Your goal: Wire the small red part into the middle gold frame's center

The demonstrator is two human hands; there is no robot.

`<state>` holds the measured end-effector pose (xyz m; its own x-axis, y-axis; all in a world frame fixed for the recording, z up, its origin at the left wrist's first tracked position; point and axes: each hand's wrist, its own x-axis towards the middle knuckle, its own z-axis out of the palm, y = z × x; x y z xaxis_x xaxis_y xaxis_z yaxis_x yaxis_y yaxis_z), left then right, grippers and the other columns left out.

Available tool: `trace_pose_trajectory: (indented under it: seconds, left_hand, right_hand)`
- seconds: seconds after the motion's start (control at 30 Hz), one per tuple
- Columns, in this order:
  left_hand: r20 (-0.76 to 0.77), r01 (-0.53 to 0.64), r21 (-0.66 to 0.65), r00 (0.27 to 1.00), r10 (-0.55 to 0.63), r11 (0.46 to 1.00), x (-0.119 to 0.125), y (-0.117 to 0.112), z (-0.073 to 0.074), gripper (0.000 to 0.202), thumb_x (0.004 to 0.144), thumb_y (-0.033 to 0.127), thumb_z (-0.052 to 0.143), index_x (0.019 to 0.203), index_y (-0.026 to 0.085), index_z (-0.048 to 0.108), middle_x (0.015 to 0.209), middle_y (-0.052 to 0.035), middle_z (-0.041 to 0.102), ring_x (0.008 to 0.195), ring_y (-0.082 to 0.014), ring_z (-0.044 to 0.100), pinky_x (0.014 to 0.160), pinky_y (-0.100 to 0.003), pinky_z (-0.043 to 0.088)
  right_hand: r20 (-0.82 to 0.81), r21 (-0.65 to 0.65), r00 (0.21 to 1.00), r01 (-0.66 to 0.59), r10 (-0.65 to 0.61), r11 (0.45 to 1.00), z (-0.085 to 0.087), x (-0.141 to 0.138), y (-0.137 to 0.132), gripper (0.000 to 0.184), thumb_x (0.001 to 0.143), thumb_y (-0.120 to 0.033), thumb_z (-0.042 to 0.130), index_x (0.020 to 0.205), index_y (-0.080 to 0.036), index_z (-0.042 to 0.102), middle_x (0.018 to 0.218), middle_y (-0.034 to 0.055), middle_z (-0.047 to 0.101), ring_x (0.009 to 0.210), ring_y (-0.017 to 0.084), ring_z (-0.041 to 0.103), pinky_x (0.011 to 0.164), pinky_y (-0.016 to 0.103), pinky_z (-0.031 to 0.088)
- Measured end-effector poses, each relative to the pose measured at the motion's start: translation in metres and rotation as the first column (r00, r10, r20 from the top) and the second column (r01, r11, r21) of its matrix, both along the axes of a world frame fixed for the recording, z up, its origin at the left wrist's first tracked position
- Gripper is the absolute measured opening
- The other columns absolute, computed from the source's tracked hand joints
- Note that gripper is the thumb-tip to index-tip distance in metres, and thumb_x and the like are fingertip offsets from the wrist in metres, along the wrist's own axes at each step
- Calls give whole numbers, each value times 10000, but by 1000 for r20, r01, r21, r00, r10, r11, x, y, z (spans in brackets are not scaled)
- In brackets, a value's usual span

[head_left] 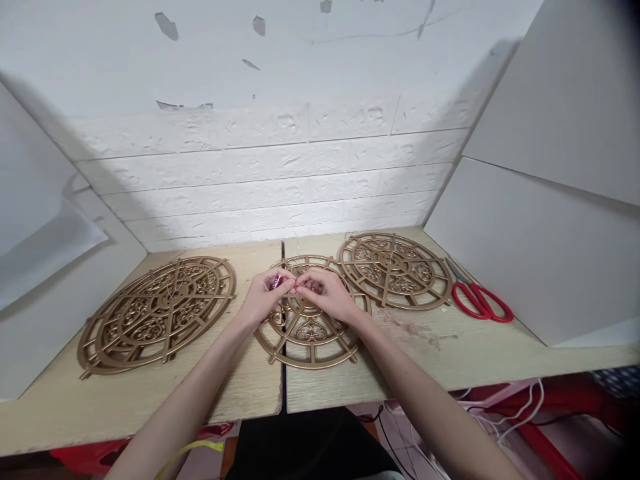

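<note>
Both hands meet over the middle of a round gold openwork panel with scroll ornaments. My left hand is closed, its thumb and forefinger pinched together. A small red and white object shows inside its curled fingers; its kind is not clear. Fingertip to fingertip with it, my right hand also pinches, but what lies between the tips is too small to make out. A very thin wire or thread rises behind the hands. The hands and forearms cover part of the panel.
Similar gold panels lie overlapped at the left, and another gold panel lies at the right. Red-handled scissors rest near the right white board. The wooden tabletop has a dark seam; a white brick-pattern wall stands behind.
</note>
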<state>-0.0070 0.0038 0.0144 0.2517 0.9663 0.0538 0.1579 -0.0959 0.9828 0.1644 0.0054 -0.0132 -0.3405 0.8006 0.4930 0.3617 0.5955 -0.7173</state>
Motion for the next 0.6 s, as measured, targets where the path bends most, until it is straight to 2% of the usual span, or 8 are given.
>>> trace_pose_trajectory:
  seconds: [0.27,0.6]
  left_hand:
    - [-7,71,18,997,-71,997,0,1,-3,291,701,425,682,812,158,647,624,11,596,374,-23,310,358,-174,197]
    - [-21,112,53,994,-111,992,1,2,-5,218,743,368,658,797,158,645,639,1,606,386,-17,313,362,-167,197]
  right_hand:
    - [-12,-48,999,-40,39,998,-2,1,1,122,837,-254,584,838,-164,667,773,11,628,663,114,521,609,225,386]
    - [-66,-102,996,-70,63,992,2,0,0,125,814,-218,600,782,-138,690,710,11,626,594,97,469,563,216,347]
